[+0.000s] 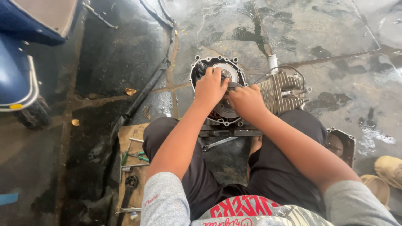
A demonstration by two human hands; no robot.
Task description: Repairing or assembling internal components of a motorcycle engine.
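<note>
Looking down at a motorcycle engine [251,90] on wet concrete floor [326,37] between my knees, my left hand [210,86] and right hand [246,100] both curled on its round inner parts, spanner [217,143] below, tools on a board [133,167] at left.

The wet, oil-stained grey concrete floor [326,33] carries an opened metal engine block with ribbed cylinder fins [280,94]. A flat wooden board [125,136] lies at left, bearing green-handled pliers [136,156]. A chrome spanner [217,143] rests near the engine; a detached metal engine cover [342,144] lies at right
</note>
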